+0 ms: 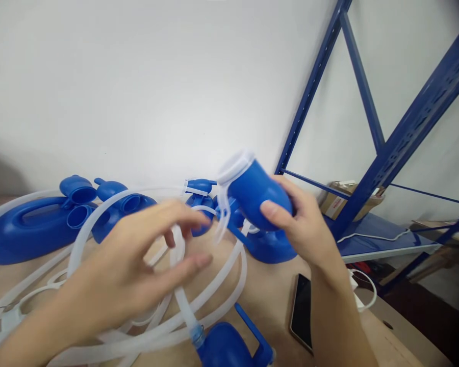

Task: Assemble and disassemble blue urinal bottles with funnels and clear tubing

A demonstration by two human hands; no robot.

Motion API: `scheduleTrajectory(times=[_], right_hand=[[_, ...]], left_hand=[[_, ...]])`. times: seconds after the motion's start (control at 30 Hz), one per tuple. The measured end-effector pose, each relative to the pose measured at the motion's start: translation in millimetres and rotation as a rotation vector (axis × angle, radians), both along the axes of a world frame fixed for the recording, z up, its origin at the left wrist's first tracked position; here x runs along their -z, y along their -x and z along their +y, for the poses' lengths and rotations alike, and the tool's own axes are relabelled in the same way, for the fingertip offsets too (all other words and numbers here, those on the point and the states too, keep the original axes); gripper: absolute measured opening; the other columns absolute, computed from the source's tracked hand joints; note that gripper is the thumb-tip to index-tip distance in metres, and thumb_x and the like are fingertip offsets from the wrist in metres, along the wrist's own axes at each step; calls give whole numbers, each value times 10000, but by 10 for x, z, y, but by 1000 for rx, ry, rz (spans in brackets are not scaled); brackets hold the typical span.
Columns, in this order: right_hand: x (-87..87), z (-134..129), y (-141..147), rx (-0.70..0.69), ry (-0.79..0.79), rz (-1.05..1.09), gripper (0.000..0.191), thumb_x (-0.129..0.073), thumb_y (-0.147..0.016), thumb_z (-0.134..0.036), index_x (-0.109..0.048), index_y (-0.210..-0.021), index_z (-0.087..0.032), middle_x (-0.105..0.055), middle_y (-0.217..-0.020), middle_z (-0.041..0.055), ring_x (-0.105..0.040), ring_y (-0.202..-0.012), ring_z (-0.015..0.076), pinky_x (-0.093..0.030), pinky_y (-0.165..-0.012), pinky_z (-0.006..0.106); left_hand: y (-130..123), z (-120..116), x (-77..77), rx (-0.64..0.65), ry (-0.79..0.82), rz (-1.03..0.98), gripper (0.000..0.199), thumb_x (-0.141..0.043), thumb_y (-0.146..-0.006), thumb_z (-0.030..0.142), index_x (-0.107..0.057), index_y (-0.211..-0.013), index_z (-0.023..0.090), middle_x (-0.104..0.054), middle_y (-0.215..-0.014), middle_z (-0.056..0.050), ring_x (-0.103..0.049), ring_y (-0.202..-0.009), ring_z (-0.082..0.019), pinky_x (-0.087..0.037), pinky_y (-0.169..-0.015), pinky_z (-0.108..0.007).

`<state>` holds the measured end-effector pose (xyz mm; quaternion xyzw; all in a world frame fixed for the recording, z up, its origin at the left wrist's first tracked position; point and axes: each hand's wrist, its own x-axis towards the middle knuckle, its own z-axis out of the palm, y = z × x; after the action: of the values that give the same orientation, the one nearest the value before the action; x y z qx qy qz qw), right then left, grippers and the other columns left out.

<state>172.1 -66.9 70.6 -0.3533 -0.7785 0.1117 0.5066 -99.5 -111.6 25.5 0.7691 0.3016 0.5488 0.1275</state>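
My right hand (pixel 296 221) grips a blue plastic cup-like funnel (pixel 258 196), raised and tilted up to the left. A white cap (pixel 235 168) covers its mouth, and a pale strap hangs from the cap's edge. To the left, my left hand (pixel 149 260) is apart from it, with fingers and thumb spread and nothing between them. Translucent hoses (pixel 210 290) loop over the table below both hands. At the bottom, one hose joins a blue bottle-like part (pixel 225 346) with a handle. Behind the raised funnel sits another blue container (pixel 271 247).
Blue handled bottles (pixel 34 234) with funnel-shaped mouths stand at the left by the white wall. A phone (pixel 301 311) lies by my right forearm. Blue metal shelving (pixel 367 204) rises at the right, holding a cardboard box (pixel 334 201). White cable (pixel 367 290) hangs near the table's right edge.
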Motion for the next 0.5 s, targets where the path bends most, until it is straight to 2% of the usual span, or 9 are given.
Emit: scheduleTrajectory(times=[0.07, 0.13, 0.23, 0.33, 0.4, 0.5], right_hand=[[43, -6, 117, -28, 44, -41, 463, -704, -877, -593, -725, -1163, -229, -763, -1015, 22, -725, -886, 228, -591, -774, 319], [86, 9, 209, -53, 86, -72, 442, -673, -901, -594, -731, -1144, -229, -765, -988, 15, -726, -874, 218, -586, -766, 309], [128, 46, 293, -75, 110, -81, 434, -664, -904, -597, -733, -1126, -230, -753, -939, 2, -715, -832, 202, -577, -731, 295], [145, 88, 318, -120, 143, 2, 437, -619, -925, -617, -729, -1062, -217, -714, -835, -1, -696, -774, 188, -570, -671, 277], [155, 117, 317, -133, 171, 58, 446, -607, -925, -634, -713, -961, -203, -662, -742, -6, -669, -708, 178, -550, -607, 264], [174, 140, 320, -88, 170, 63, 435, -625, -916, -627, -692, -904, -197, -615, -686, -11, -642, -669, 175, -518, -553, 255]], left_hand=[[-10, 131, -46, -23, -21, 57, 493, -827, -816, 385, -677, -1282, 330, -702, -1160, -71, -686, -967, -248, -617, -671, -294], [-12, 227, -59, -61, -72, 44, 701, -854, -795, 395, -560, -1431, 361, -633, -1346, -85, -654, -1135, -285, -642, -768, -335], [3, 274, -51, -81, -137, 58, 837, -868, -784, 408, -465, -1518, 388, -580, -1448, -93, -628, -1218, -310, -648, -856, -389], [15, 255, -62, -51, -218, 135, 709, -845, -806, 454, -567, -1453, 367, -541, -1501, -100, -605, -1282, -339, -638, -935, -440], [7, 229, -76, -71, -283, 132, 495, -794, -857, 451, -680, -1325, 335, -526, -1514, -92, -599, -1302, -343, -611, -1007, -484], [-21, 185, -68, -201, -395, 83, 194, -738, -908, 348, -778, -1093, 306, -662, -1327, -70, -699, -1113, -280, -647, -925, -442]])
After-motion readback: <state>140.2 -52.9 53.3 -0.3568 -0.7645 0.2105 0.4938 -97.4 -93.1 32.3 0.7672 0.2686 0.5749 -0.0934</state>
